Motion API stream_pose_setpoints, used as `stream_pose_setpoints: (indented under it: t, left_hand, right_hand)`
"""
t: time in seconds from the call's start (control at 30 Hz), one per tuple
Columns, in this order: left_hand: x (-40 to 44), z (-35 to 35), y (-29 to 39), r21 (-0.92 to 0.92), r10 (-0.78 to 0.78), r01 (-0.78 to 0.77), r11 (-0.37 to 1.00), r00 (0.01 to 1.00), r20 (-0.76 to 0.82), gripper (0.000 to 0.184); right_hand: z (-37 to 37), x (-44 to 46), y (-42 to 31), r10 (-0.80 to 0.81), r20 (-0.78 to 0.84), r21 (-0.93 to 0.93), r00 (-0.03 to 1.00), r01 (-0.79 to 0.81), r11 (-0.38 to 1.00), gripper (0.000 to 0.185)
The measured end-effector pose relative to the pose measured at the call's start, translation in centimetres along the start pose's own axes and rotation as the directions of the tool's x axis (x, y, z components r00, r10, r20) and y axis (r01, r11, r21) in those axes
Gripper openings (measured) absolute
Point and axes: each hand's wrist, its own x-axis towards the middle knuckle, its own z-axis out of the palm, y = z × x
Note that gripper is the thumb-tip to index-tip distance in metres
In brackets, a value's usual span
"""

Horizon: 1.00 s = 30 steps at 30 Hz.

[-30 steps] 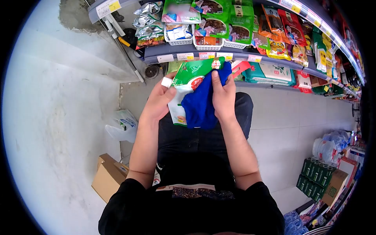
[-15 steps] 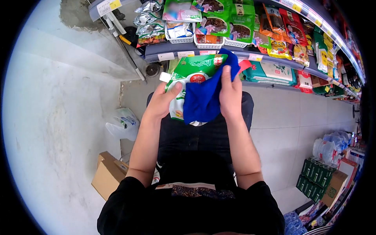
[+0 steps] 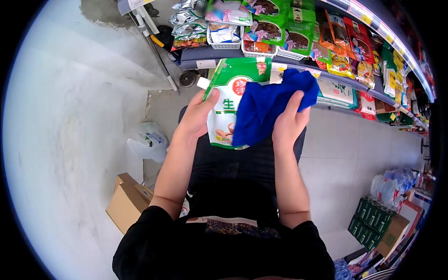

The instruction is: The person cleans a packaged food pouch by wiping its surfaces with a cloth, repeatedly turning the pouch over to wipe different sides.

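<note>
A green and white spouted pouch [image 3: 225, 122] is held upright over my lap, its white cap [image 3: 203, 83] sticking out at the upper left. My left hand [image 3: 198, 114] grips the pouch by its left edge, thumb on the front. In my right hand [image 3: 291, 122] is a blue cloth [image 3: 263, 109], pinched at its right part under the thumb. The cloth drapes over the right side of the pouch front and hides part of the print. My right fingers are mostly hidden behind the cloth.
Ahead, a shelf [image 3: 193, 55] carries green seasoning packets [image 3: 298, 35], white baskets [image 3: 225, 44] and other bagged goods. A cardboard box [image 3: 128, 200] and a white plastic bag [image 3: 148, 142] lie to the left by the wall. Green cartons [image 3: 371, 221] and bottled water stand right.
The blue cloth and my right hand have moved right and slightly down, uncovering more of the pouch front. The pouch now faces me more squarely. The view has shifted a little.
</note>
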Motion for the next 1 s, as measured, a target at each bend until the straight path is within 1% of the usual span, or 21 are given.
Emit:
stream_pose_setpoints:
  t: [0.03,0.07,0.1,0.13,0.17,0.2,0.23,0.3,0.33,0.37,0.43,0.47,0.53,0.57,0.63,0.7,0.77,0.8,0.83,0.9,1.0]
  left_hand:
    - [0.2,-0.1,-0.1,-0.021,-0.019,0.019,1.000,1.000,0.020,0.039]
    - [0.2,0.3,-0.2,0.027,-0.023,0.023,0.999,1.000,0.018,0.040]
    - [0.2,0.5,-0.3,0.025,-0.018,0.018,1.000,1.000,0.006,0.040]
    - [0.3,0.7,-0.4,0.024,-0.015,0.015,1.000,1.000,-0.005,0.040]
    - [0.2,0.9,-0.4,0.023,-0.011,0.012,1.000,1.000,-0.015,0.040]
    - [0.5,0.5,-0.4,0.043,-0.021,0.020,0.999,1.000,0.014,0.043]
    - [0.5,0.4,-0.4,0.060,-0.004,0.005,0.998,1.000,-0.018,0.043]
    - [0.4,0.5,-0.3,0.094,0.032,-0.024,0.995,0.996,-0.088,0.044]
    - [0.4,0.0,-0.4,0.115,0.007,0.015,0.993,0.981,-0.194,0.046]
    - [0.6,0.0,-0.1,0.044,-0.021,0.026,0.999,0.994,-0.109,0.047]
    - [0.1,1.3,1.3,0.041,-0.012,0.015,0.999,0.998,-0.068,0.051]
    - [0.1,1.0,1.1,0.056,-0.024,0.029,0.998,0.996,-0.084,0.052]
    - [0.1,-0.1,0.4,0.087,-0.048,0.059,0.995,0.992,-0.117,0.053]
    - [0.2,-0.1,0.2,0.064,-0.068,0.074,0.995,0.994,-0.088,0.053]
    - [0.1,-0.1,0.1,0.061,-0.062,0.062,0.996,0.998,0.002,0.053]
    - [0.3,0.4,-0.3,0.037,-0.050,0.051,0.998,0.999,-0.016,0.053]
    - [0.2,0.9,-0.4,0.011,-0.051,0.051,0.999,0.998,-0.027,0.053]
    - [0.4,0.7,-0.2,0.047,-0.051,0.051,0.998,0.999,0.004,0.053]
    - [0.5,0.9,-0.2,0.093,-0.025,0.028,0.995,0.999,-0.041,0.054]
    - [0.6,1.7,0.2,0.186,0.040,-0.016,0.982,0.991,-0.131,0.056]
    - [0.1,1.6,0.7,0.109,-0.026,0.037,0.993,0.994,-0.104,0.058]
  right_hand:
    - [0.1,-1.0,-1.3,0.064,0.136,0.051,0.989,-0.071,0.996,0.032]
    - [0.3,-1.7,-1.5,0.003,0.248,-0.196,0.969,0.047,0.979,0.037]
    - [0.7,-1.7,-1.7,-0.087,0.384,-0.355,0.919,0.234,0.905,0.042]
    - [1.1,-1.8,-1.9,-0.176,0.509,-0.452,0.843,0.435,0.778,0.047]
    - [1.7,-1.5,-2.2,-0.285,0.648,-0.442,0.707,0.653,0.615,0.054]
    - [1.9,-2.0,-1.6,-0.251,0.652,-0.426,0.716,0.620,0.659,0.057]
    - [2.0,-2.5,-1.3,-0.254,0.668,-0.427,0.699,0.640,0.638,0.058]
    - [1.8,-3.6,-1.2,-0.245,0.765,-0.368,0.595,0.717,0.592,0.062]
    - [1.7,-4.2,-2.0,-0.228,0.805,-0.311,0.549,0.716,0.625,0.064]
    - [1.6,-5.1,-1.1,-0.277,0.815,-0.264,0.509,0.751,0.605,0.064]
    - [1.3,-5.9,-0.9,-0.290,0.853,-0.208,0.435,0.792,0.575,0.068]
    - [1.1,-5.7,-0.8,-0.286,0.861,-0.176,0.421,0.773,0.609,0.063]
    - [0.7,-4.1,-1.0,-0.251,0.829,-0.273,0.500,0.752,0.600,0.061]
    - [0.7,-3.3,-1.0,-0.233,0.809,-0.321,0.539,0.738,0.593,0.061]
    - [1.3,-2.1,-0.6,-0.260,0.628,-0.421,0.733,0.602,0.678,0.053]
    - [1.9,-1.3,-0.3,-0.322,0.534,-0.464,0.781,0.590,0.661,0.055]
    - [2.4,-1.9,-0.9,-0.295,0.591,-0.482,0.751,0.622,0.617,0.057]
    - [2.5,-2.5,-0.8,-0.324,0.617,-0.475,0.717,0.668,0.572,0.058]
    - [2.5,-3.0,-0.6,-0.352,0.644,-0.466,0.680,0.713,0.524,0.058]
    - [2.1,-3.8,-1.1,-0.272,0.712,-0.423,0.647,0.705,0.569,0.059]
    - [1.1,-4.6,-1.3,-0.178,0.799,-0.387,0.575,0.718,0.579,0.060]
